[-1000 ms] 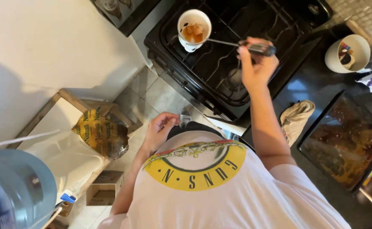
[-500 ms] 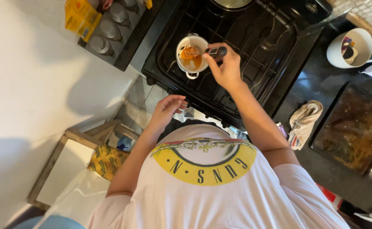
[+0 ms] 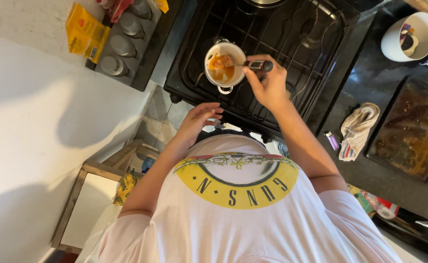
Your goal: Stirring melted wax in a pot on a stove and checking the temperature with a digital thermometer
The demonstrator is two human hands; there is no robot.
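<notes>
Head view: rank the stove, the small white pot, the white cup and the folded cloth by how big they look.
1. Black stove, by far.
2. Folded cloth.
3. White cup and small white pot on the stove look about alike; no ranking between them.

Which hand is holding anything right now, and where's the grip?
Right hand holds a utensil by its dark handle end, with the thin metal shaft reaching into the small white pot on the stove. Left hand holds nothing, hovering near the stove's front edge.
</notes>
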